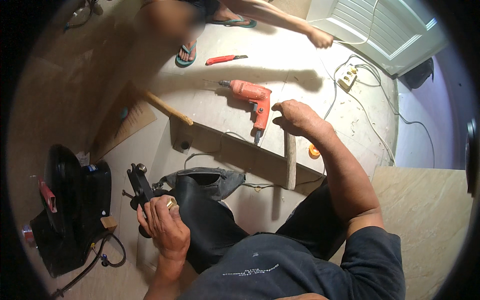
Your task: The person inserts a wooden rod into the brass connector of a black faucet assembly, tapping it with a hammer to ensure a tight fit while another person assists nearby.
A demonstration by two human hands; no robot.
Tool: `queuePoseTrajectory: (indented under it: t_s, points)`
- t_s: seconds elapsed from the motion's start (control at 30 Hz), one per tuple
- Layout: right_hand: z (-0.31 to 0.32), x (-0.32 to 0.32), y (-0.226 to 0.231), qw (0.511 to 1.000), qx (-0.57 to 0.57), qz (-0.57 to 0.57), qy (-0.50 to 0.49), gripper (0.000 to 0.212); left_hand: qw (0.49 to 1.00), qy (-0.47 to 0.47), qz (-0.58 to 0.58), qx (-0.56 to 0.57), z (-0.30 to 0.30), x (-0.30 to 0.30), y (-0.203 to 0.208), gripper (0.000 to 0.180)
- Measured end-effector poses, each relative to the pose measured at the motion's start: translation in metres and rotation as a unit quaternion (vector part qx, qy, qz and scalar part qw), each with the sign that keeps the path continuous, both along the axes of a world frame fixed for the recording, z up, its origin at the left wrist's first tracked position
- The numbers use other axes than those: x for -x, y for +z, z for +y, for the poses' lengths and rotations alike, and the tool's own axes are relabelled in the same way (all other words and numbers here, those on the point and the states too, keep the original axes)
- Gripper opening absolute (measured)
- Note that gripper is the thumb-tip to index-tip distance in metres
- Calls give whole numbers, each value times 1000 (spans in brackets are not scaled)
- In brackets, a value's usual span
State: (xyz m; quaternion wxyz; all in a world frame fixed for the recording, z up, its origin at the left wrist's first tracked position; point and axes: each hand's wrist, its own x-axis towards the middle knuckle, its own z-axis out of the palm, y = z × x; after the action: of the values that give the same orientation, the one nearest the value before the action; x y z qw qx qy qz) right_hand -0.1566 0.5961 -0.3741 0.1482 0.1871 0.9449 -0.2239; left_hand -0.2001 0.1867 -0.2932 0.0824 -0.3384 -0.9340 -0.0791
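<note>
My left hand (pixel 169 225) is closed round a black bracket-like part (pixel 141 182) with bolts, beside my left knee. A small gold-coloured piece (pixel 171 203) shows at its fingers. My right hand (pixel 298 117) reaches over the raised floor, thumb and forefinger apart. Just left of it lies a red power drill (pixel 254 95), its bit pointing left. A wooden handle (pixel 291 162) runs out from beneath the right hand past the step edge; its far end is hidden. A red utility knife (pixel 226 59) lies beyond the drill.
Another person's arm (pixel 280 19) stretches across the far side. A power strip (pixel 348 77) with trailing cords lies at far right by a white door (pixel 385 30). A second wooden handle (pixel 169 108), a dark pouch (pixel 200 181), an orange roll (pixel 314 151) and a black plastic part (pixel 75 215) lie around.
</note>
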Motion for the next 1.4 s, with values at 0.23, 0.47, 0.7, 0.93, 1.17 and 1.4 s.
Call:
queuePoseTrajectory:
  t_s: [0.23,0.47,0.7,0.93,1.17,1.4]
  points:
    - [-3,0,11,1000,22,13,-9,42,1000,-3,4,-4,0,1,-1,30]
    - [0,-1,5,1000,12,9,-2,42,1000,-8,17,-6,-2,1,-1,31]
    - [4,-6,-18,998,-12,59,0,26,1000,1,1,1,1,-1,1,29]
    - [1,-3,4,1000,10,3,-5,44,1000,-2,4,-5,0,0,0,30]
    - [5,-6,-10,999,2,47,-3,27,1000,0,6,1,0,0,1,32]
    - [3,-3,-2,1000,2,-3,-11,42,1000,-4,12,8,-2,-1,-1,32]
